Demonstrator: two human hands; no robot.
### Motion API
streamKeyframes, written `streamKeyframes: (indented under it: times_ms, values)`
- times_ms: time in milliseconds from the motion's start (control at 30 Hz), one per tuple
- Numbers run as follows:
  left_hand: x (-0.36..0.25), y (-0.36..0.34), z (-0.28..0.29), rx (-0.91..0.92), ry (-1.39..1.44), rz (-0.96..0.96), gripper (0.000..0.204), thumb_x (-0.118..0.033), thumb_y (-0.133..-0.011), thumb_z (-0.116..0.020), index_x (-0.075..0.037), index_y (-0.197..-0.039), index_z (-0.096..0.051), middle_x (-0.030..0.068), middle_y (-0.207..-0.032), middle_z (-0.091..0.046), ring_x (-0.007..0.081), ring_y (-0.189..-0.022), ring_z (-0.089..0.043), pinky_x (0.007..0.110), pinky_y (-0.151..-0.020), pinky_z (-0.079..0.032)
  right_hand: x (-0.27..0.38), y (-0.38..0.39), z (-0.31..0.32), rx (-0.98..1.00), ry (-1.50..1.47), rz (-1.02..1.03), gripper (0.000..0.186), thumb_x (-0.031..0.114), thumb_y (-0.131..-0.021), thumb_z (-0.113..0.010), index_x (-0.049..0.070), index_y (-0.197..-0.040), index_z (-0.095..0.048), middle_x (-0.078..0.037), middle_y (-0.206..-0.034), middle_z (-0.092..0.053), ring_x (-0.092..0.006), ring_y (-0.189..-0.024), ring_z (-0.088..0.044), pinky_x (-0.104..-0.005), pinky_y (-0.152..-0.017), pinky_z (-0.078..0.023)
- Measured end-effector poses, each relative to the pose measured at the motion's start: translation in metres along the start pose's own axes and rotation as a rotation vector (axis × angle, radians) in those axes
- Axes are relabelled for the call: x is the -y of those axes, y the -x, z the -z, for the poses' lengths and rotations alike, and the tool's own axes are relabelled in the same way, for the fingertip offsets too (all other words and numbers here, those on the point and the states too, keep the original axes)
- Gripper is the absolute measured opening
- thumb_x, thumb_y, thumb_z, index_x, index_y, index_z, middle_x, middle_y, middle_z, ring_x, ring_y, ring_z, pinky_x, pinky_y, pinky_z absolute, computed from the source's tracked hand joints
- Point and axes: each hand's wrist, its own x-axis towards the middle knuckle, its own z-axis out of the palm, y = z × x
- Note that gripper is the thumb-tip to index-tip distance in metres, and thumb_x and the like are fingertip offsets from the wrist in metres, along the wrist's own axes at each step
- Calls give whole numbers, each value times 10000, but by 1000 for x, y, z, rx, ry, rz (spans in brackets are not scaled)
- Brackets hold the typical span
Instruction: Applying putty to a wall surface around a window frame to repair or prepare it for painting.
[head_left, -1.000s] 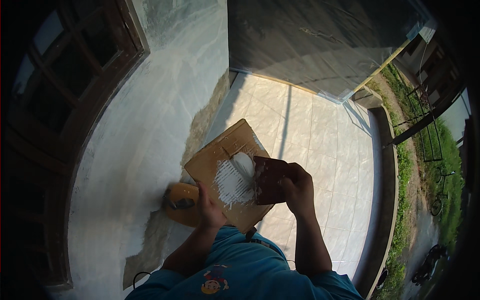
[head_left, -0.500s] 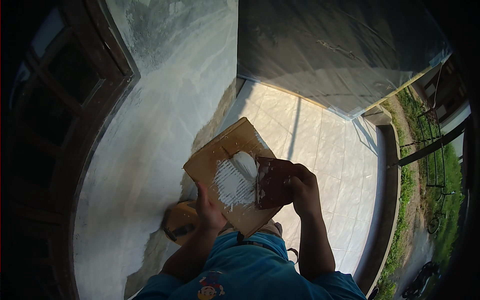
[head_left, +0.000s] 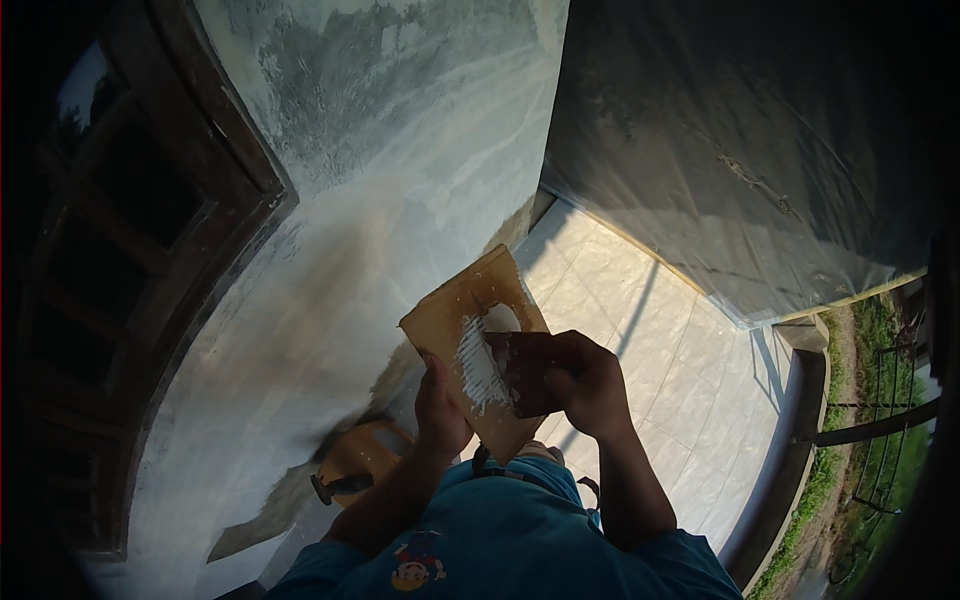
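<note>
Looking down past a blue shirt (head_left: 500,540), and it all centres on the brown board (head_left: 470,330), held out in front of the chest, tilted up and away from the body. The left hand (head_left: 440,405) is clamped on the board's near left edge, thumb on top, fingers wrapped underneath out of view; that grip seems to make the board a steady little tray. On the board's face sits a patch of white paste (head_left: 480,360), smeared into streaks towards the near end. The right hand (head_left: 590,385) is closed round a dark flat scraper (head_left: 520,372), its blade lying across the board's right edge and touching the paste, low and nearly flat, which looks right for scooping or spreading the stuff. Left of the board rises a pale wall (head_left: 330,260) with a rough whitish coat, close by, and a dark wooden frame (head_left: 130,200) stands further left again. Below the board, near the wall's foot, sits an orange bucket (head_left: 365,455) with a dark handle. Right of the board stretches a pale tiled floor (head_left: 690,360), sunlit, with a grass strip (head_left: 850,470) beyond it
</note>
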Motion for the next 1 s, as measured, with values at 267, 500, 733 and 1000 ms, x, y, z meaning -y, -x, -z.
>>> streamKeyframes:
  times_ms: [267,500,733,1000]
  values:
    - [6,-66,-28,-67,-18,-47,708,-593,-1024,-300,-41,-1465,-331,166,-1371,-512,285,-1245,-542,451,-1025,-471,28,-88,48,123,-131,-77,325,-66,-821,-519,-49,-1130,-616,-111,-1012,-711,-150,-952,-664,-293,-875,-525]
    - [0,-111,-9,-140,-68,-83,700,-586,-1028,-290,-39,-1462,-335,169,-1356,-527,288,-1218,-562,467,-1006,-486,10,-136,57,240,-148,-83,359,-80,-824,-496,-74,-1170,-590,-129,-1051,-705,-158,-942,-675,-318,-859,-561]
    - [-32,-159,-3,-87,-31,-66,696,-581,-1031,-285,-34,-1458,-338,170,-1363,-519,281,-1230,-552,453,-1014,-483,24,-184,38,126,-1,-38,313,-55,-846,-511,-84,-1149,-583,-131,-1024,-707,-160,-929,-671,-325,-834,-565]
    - [-80,-206,-17,113,-42,-10,722,-595,-1026,-276,-32,-1478,-295,173,-1402,-479,284,-1254,-534,437,-1031,-470,44,-223,27,-25,-151,-28,305,-60,-828,-499,-70,-1121,-587,-124,-1022,-712,-162,-955,-669,-313,-877,-533]
